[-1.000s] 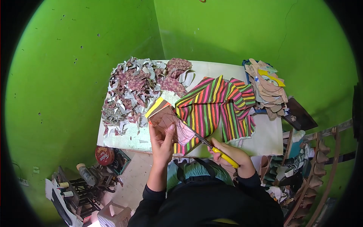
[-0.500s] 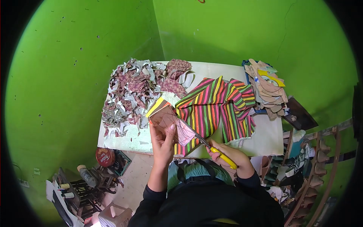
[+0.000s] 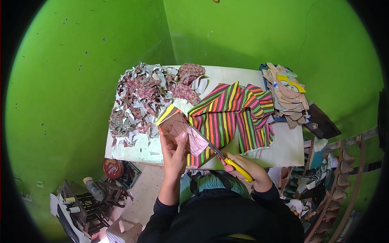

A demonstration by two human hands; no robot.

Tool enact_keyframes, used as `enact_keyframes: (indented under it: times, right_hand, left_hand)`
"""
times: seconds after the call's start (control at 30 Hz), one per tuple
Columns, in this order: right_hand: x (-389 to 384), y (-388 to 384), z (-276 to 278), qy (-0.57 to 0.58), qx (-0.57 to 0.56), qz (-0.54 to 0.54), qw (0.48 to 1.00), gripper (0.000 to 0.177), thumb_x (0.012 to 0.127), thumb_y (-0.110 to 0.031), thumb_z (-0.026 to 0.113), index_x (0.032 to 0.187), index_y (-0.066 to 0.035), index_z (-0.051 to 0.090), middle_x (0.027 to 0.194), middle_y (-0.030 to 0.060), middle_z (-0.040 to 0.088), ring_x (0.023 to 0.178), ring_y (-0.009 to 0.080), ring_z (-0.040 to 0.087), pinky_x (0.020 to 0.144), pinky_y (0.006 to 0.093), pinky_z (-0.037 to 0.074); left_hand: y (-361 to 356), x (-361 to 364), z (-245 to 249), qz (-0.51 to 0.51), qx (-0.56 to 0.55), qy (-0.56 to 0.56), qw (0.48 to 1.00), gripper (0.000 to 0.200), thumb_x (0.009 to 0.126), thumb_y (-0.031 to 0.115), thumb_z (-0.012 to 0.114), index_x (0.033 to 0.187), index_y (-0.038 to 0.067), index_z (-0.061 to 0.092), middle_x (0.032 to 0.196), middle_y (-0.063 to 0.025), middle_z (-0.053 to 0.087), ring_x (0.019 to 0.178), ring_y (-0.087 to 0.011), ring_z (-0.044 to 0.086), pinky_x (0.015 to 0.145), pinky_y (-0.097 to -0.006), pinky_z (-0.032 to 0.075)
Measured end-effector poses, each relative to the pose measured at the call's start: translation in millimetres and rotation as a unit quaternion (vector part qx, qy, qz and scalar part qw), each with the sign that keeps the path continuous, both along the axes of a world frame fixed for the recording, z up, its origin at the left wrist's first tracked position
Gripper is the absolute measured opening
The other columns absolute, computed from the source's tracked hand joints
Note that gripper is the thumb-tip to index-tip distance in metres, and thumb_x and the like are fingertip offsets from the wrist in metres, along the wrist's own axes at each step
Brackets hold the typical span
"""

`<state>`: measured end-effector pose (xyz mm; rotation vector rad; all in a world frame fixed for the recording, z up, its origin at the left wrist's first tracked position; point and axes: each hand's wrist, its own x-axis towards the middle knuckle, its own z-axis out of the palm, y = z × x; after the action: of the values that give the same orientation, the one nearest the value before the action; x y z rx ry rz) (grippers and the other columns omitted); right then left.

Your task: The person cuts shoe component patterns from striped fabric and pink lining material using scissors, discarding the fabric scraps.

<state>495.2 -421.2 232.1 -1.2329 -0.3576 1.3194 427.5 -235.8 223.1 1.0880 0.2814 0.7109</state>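
My left hand [image 3: 174,156] is closed on a brown pattern piece [image 3: 172,124] marked with dark lines, its thumb pressed on top. Striped fabric [image 3: 221,117] in yellow, orange, green and dark bands lies under the piece and spreads across the table to the right. A pale pink area [image 3: 197,146] with lines shows beside the brown part. My right hand [image 3: 231,163] grips scissors [image 3: 239,170] by their yellow handles. Their dark blades point up and left, along the right edge of the pattern piece, over the striped fabric.
Fabric scraps [image 3: 139,91] are heaped on the left of the white table [image 3: 287,150]. Maroon patterned pieces [image 3: 190,77] lie at the back. Brown card patterns [image 3: 285,95] are stacked at the right, near a dark board [image 3: 323,122]. A wooden rack [image 3: 340,174] stands right; a red tin [image 3: 112,167] sits below left.
My right hand and the scissors' yellow handles have shifted very slightly left. My left hand and the pattern piece look nearly unmoved.
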Motion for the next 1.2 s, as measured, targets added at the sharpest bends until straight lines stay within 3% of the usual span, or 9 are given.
enact_keyframes:
  times: [0.13, 0.3, 0.53, 0.6, 0.7, 0.73, 0.8, 0.9, 1.2]
  right_hand:
    - [1.2, -1.6, -4.3, 0.086, -0.09, -0.014, 0.992, 0.03, 0.089, -0.034, 0.031, 0.087, -0.005, 0.039, 0.056, -0.0032, 0.037, 0.029, 0.0029, 0.027, 0.025, 0.0168, 0.021]
    - [-4.6, 6.0, 12.7, -0.045, 0.009, -0.021, 0.999, 0.033, 0.089, -0.036, 0.028, 0.088, -0.005, 0.039, 0.053, -0.0044, 0.035, 0.029, 0.0027, 0.027, 0.026, 0.0163, 0.021]
    - [-0.8, 0.4, 0.3, 0.079, 0.013, -0.028, 0.996, 0.033, 0.089, -0.035, 0.027, 0.089, -0.004, 0.039, 0.055, -0.0033, 0.037, 0.03, 0.0029, 0.027, 0.027, 0.0163, 0.019]
    - [2.8, -4.8, -1.0, -0.066, -0.005, 0.044, 0.997, 0.025, 0.089, -0.021, 0.029, 0.104, -0.003, 0.037, 0.065, 0.0016, 0.046, 0.046, 0.0064, 0.038, 0.042, 0.0188, 0.03]
    - [1.0, -2.2, 3.7, -0.009, -0.018, 0.002, 1.0, 0.026, 0.089, -0.019, 0.03, 0.107, -0.003, 0.038, 0.067, 0.0013, 0.049, 0.04, 0.0048, 0.036, 0.038, 0.0188, 0.027]
    - [1.1, -2.1, -0.4, -0.009, -0.019, 0.002, 1.0, 0.026, 0.089, -0.019, 0.03, 0.107, -0.003, 0.038, 0.067, 0.0013, 0.049, 0.04, 0.0048, 0.036, 0.038, 0.0188, 0.027]
    - [1.7, -1.5, -12.1, -0.178, 0.01, 0.025, 0.984, 0.03, 0.089, -0.028, 0.025, 0.088, -0.003, 0.042, 0.065, 0.0039, 0.046, 0.049, 0.0107, 0.042, 0.049, 0.0203, 0.035]
    - [0.4, 1.8, -9.4, -0.22, 0.022, 0.014, 0.975, 0.03, 0.088, -0.026, 0.024, 0.091, -0.002, 0.042, 0.073, 0.0077, 0.047, 0.067, 0.016, 0.045, 0.066, 0.0237, 0.035]
    - [2.7, -2.4, -17.8, -0.254, -0.005, 0.039, 0.966, 0.03, 0.087, -0.026, 0.024, 0.091, -0.003, 0.042, 0.075, 0.0088, 0.048, 0.07, 0.0168, 0.046, 0.068, 0.0251, 0.035]
  left_hand:
    - [0.4, 0.3, 0.7, -0.002, -0.003, 0.003, 1.0, 0.05, 0.081, -0.001, 0.046, 0.124, 0.004, 0.021, 0.116, -0.0123, 0.042, 0.102, -0.0164, 0.045, 0.084, -0.0266, 0.037]
    - [-0.2, 0.6, -0.1, -0.013, 0.005, 0.004, 1.0, 0.05, 0.081, -0.001, 0.046, 0.124, 0.004, 0.021, 0.116, -0.012, 0.042, 0.102, -0.0162, 0.045, 0.083, -0.0263, 0.038]
    - [-0.4, 1.2, -1.4, -0.014, 0.009, 0.006, 1.0, 0.049, 0.081, -0.002, 0.046, 0.124, 0.003, 0.022, 0.116, -0.0121, 0.041, 0.102, -0.0162, 0.044, 0.084, -0.0262, 0.037]
    - [0.1, 0.8, -3.0, -0.013, 0.007, 0.01, 1.0, 0.049, 0.081, -0.002, 0.046, 0.124, 0.003, 0.022, 0.116, -0.0122, 0.041, 0.102, -0.0163, 0.044, 0.084, -0.0263, 0.037]
    - [0.0, 1.6, -2.7, -0.009, 0.004, 0.009, 1.0, 0.05, 0.081, -0.001, 0.047, 0.124, 0.003, 0.022, 0.116, -0.0122, 0.041, 0.102, -0.0162, 0.044, 0.084, -0.0261, 0.037]
    - [-0.3, 1.8, -2.4, -0.006, 0.003, 0.005, 1.0, 0.05, 0.081, -0.001, 0.047, 0.124, 0.003, 0.022, 0.116, -0.0121, 0.041, 0.102, -0.0161, 0.044, 0.083, -0.0259, 0.037]
    - [-0.5, 1.9, -2.2, -0.008, 0.004, 0.005, 1.0, 0.051, 0.081, -0.001, 0.047, 0.124, 0.003, 0.022, 0.116, -0.012, 0.041, 0.102, -0.0159, 0.044, 0.083, -0.0259, 0.037]
    - [-2.2, 1.0, -1.4, -0.018, 0.003, 0.009, 1.0, 0.051, 0.081, 0.0, 0.048, 0.124, 0.004, 0.021, 0.116, -0.0118, 0.041, 0.101, -0.0158, 0.045, 0.083, -0.026, 0.038]
    - [-9.0, 2.0, 4.8, -0.026, -0.038, 0.0, 0.999, 0.053, 0.081, 0.0, 0.047, 0.126, 0.007, 0.018, 0.115, -0.0108, 0.041, 0.098, -0.0149, 0.046, 0.08, -0.0262, 0.041]
